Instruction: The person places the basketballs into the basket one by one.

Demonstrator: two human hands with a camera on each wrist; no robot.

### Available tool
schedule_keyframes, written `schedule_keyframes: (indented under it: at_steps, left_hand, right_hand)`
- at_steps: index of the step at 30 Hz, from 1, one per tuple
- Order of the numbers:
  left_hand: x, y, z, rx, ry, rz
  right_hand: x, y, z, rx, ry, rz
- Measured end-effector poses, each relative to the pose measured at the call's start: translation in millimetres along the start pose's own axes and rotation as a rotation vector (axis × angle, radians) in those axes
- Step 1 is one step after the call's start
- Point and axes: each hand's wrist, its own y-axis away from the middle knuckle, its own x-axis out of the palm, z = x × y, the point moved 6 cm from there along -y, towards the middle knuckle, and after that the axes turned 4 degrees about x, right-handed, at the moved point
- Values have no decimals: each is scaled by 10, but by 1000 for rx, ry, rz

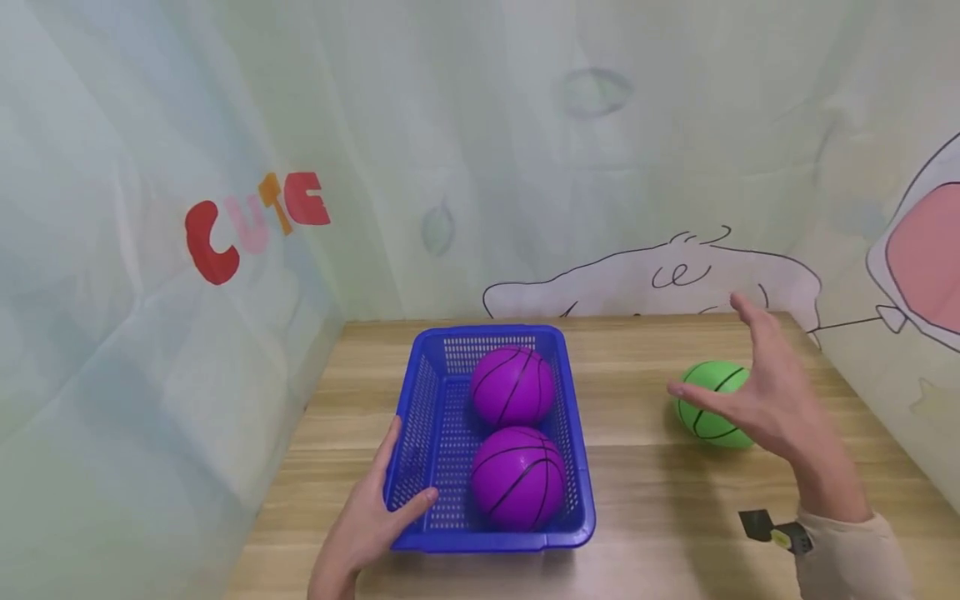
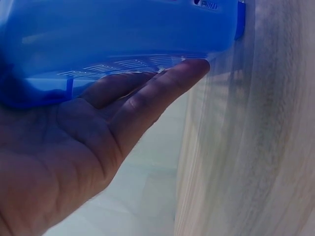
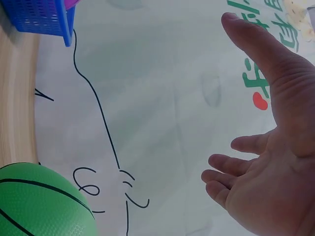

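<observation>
Green ball point(image 1: 711, 428), marked with black lines, sits at the right of the head frame, partly hidden by the right hand point(image 1: 776, 408). That hand reaches in from the lower right with thumb and fingers spread wide apart and nothing between them. Its thumb crosses in front of the ball's middle, while the raised fingers point toward the top of the frame. In the right wrist view the same ball fills the lower left corner and the hand stands at the right, with a plain gap between ball and fingers.

Blue plastic basket point(image 1: 491, 542) takes the centre of the head frame, its mesh floor showing on the left. The left hand point(image 1: 367, 517) holds it at the lower left corner: the thumb lies over the rim, its tip on the inner side, and the fingers lie along the outside of the left wall. In the left wrist view these fingers run nearly straight against the basket, up to the top middle of the frame; the thumb is hidden there.

Inside the basket, toward its right side, are two purple balls: an upper one point(image 1: 513, 386) and a lower one point(image 1: 518, 479), well apart from the right hand. Basket and green ball both stand on the wood-grain table point(image 1: 622, 467), bare boards between them. Pale printed cloth point(image 1: 390, 167) hangs behind, with coloured letters point(image 1: 201, 242) at the left and a pink balloon point(image 1: 930, 242) at the right edge.
</observation>
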Motion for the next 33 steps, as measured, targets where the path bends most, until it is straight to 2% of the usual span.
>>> schedule_keyframes:
  at_steps: [7,15,22,27,33]
  left_hand:
    - [0,2,11,13,22,-3]
    - [-3,18,15,31,13,-2]
    - [22,17,1,52,13,-10]
    - [41,-1,2,58,25,-11]
    - [17,12,22,46,50,-13]
  right_hand:
    - [-69,42,-95,19,5,-41]
    - [-95,129,-413,99,-7,-24]
    - [-130,107,-649,161,-4,-20]
    - [-37,81,-903,190,-52,4]
    - [185,146,-1249,276,-53,43]
